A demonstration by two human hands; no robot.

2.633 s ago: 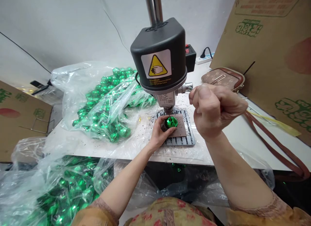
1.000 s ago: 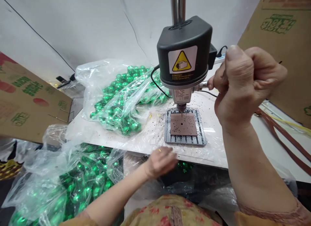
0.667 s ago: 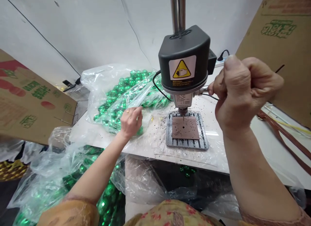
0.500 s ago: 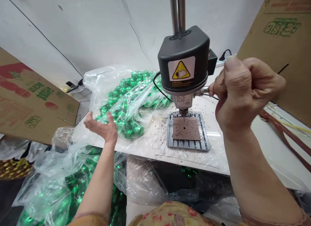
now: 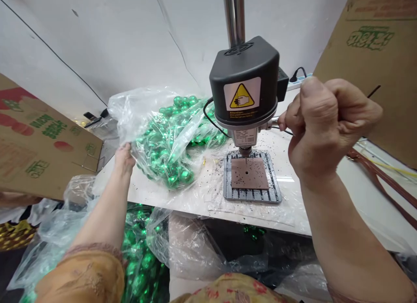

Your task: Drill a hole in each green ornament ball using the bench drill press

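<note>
Cardboard box [image 5: 48, 142], left; second box [image 5: 371, 77], right. Black drill [image 5: 244, 83] stands between, above a brown board [image 5: 256, 177]. Green balls [image 5: 163, 155] in a clear bag [image 5: 128, 109], on the table [image 5: 143, 196] left of the drill. Left hand [image 5: 124, 158]: closed on the bag's left edge. Right hand [image 5: 322, 120]: curled tight around the drill's handle [image 5: 273, 122].

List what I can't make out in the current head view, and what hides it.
All in the head view:
Left hand: its hold on the clear plastic bag is unclear, hidden by the hand itself.
Drill-press handle: outer end hidden by the right hand.
Lower white label: print too small to read.
Drill-press column: top cut off by the upper edge.
</note>
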